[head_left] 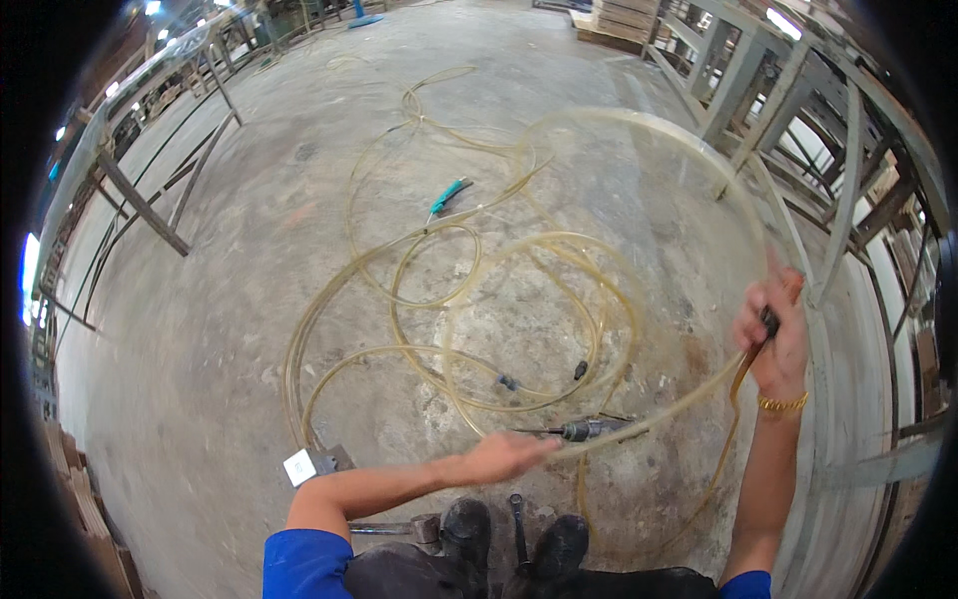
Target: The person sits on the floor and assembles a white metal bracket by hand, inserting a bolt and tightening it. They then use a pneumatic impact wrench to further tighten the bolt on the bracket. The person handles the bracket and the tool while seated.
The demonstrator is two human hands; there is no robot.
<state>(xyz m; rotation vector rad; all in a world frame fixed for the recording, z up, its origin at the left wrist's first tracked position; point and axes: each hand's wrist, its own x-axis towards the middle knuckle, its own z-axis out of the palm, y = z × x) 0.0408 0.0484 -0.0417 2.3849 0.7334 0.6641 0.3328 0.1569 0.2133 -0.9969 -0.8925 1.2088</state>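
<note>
A long clear yellowish hose [559, 240] lies in loose loops over the concrete floor, and one blurred length of it rises in an arc to the right. Raised at the right, my right hand [776, 334] is closed around the hose, with a small black fitting between its fingers. My left hand [509, 457], low in the middle, closes on the same hose where it runs across toward the right hand; its fingertips are smeared. Below that stretch lies a dark power tool [589, 429] with a thin bit. A teal air blow gun [449, 195] rests farther off among the loops.
By my boots [467, 529] lie a hammer [424, 529] and a dark wrench-like tool [518, 524]. A small grey block with a white label [301, 466] sits at the left. Metal frames stand at the right [848, 190] and left [140, 190]; stacked boards [619, 22] are at the back.
</note>
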